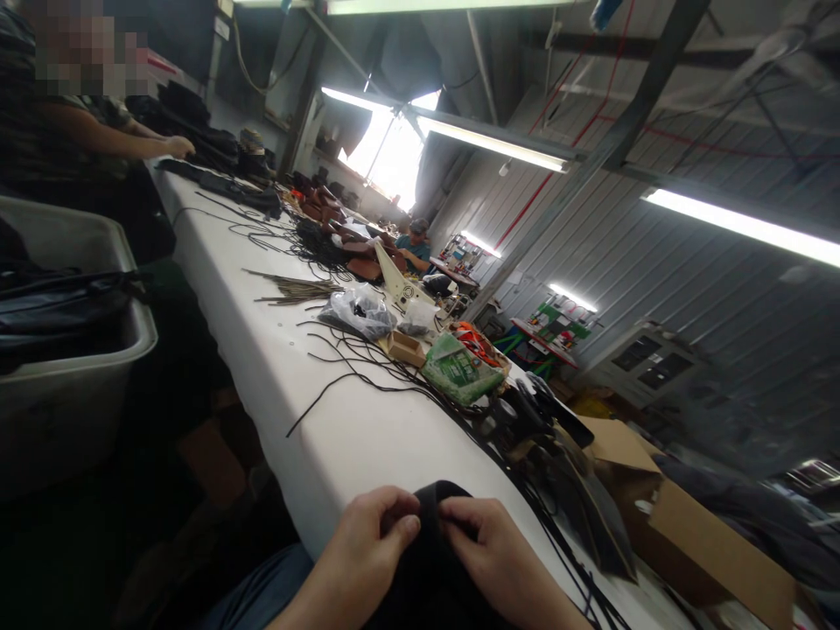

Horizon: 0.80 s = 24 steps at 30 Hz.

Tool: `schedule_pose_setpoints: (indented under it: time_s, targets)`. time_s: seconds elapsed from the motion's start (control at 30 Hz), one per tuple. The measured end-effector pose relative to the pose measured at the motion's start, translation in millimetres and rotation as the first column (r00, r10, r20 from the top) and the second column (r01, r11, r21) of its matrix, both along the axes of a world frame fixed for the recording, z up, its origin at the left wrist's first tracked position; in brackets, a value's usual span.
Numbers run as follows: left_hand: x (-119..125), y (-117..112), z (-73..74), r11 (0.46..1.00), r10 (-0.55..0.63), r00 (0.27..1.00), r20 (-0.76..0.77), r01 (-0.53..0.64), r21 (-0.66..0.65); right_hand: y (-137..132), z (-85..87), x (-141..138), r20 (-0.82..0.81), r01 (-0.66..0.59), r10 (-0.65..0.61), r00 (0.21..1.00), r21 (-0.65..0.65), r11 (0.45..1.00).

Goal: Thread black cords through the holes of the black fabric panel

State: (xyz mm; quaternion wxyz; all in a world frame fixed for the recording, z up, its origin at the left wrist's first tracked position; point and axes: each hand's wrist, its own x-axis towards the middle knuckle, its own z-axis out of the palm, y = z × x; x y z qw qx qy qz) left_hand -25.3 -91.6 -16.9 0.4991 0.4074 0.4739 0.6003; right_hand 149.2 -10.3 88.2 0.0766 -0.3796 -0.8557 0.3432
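Note:
A black piece of material (430, 560) with a raised, curved edge is at the near end of the white table (367, 437). My left hand (374, 542) pinches its edge from the left, thumb and fingers closed together. My right hand (489, 542) grips the same edge from the right, its fingers curled and their tips partly hidden. Only a small gap separates the two hands. Lower down, the black material falls into shadow between my forearms, so its full shape cannot be made out.
Black cords (367, 376), a clear plastic bag (360, 311), a small cardboard box (405, 348) and a green packet (459, 367) lie along the table. Open cartons (715, 542) stand at right. A white bin (66, 420) with black material stands left, near a co-worker's hand (177, 147).

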Motion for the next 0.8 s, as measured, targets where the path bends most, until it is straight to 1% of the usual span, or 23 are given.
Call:
schedule_pose_setpoints:
  time_s: [0.1,0.23,0.3,0.4,0.47,0.5,0.57,0.63,0.67,0.73,0.8]
  targets:
    - [7.7,10.7,0.1,1.0,0.02,1.0,-0.02,-0.02,-0.01,1.6,-1.8,2.9,-0.012,-0.001,0.001,1.0,-0.006,1.0]
    - [18.0,18.7,-2.7,1.0,0.015,0.997,0.078,-0.016,0.013,2.4,-7.1,8.2,-0.012,0.011,-0.01,1.0,0.015,1.0]
    - [21.3,20.7,-4.4,0.999,0.033,0.995,0.095,-0.035,0.025,1.9,-8.9,8.5,-0.005,0.008,-0.007,1.0,0.03,1.0]
    - [16.9,24.3,-2.6,0.996,0.075,0.992,0.106,-0.079,0.033,0.7,-6.1,9.1,-0.019,-0.001,0.001,1.0,0.012,1.0]
    - [3.5,27.7,4.2,0.987,0.153,0.98,0.124,-0.158,0.029,0.4,-0.1,13.5,-0.025,0.031,-0.032,0.999,-0.024,0.999]
    - [-6.7,29.5,10.0,0.978,0.202,0.969,0.145,-0.207,0.023,0.4,3.7,17.3,-0.02,0.055,-0.057,0.998,-0.058,0.997]
    - [-32.7,33.1,26.4,0.954,0.289,0.931,0.223,-0.3,0.019,0.6,11.5,27.4,-0.004,0.1,-0.101,0.995,-0.154,0.983]
    - [-63.1,36.6,48.7,0.92,0.351,0.857,0.377,-0.39,0.031,0.7,17.8,38.5,0.003,0.12,-0.123,0.992,-0.249,0.961]
    - [-78.6,38.4,61.2,0.903,0.363,0.833,0.417,-0.424,0.061,0.9,19.9,43.7,-0.004,0.13,-0.137,0.991,-0.288,0.949]
    - [-108.5,42.4,86.5,0.873,0.395,0.814,0.426,-0.477,0.1,1.6,21.5,52.4,-0.041,0.14,-0.167,0.985,-0.368,0.919]
    - [-136.2,46.7,108.3,0.828,0.449,0.787,0.423,-0.544,0.135,3.4,20.5,59.1,-0.091,0.127,-0.184,0.979,-0.433,0.892]
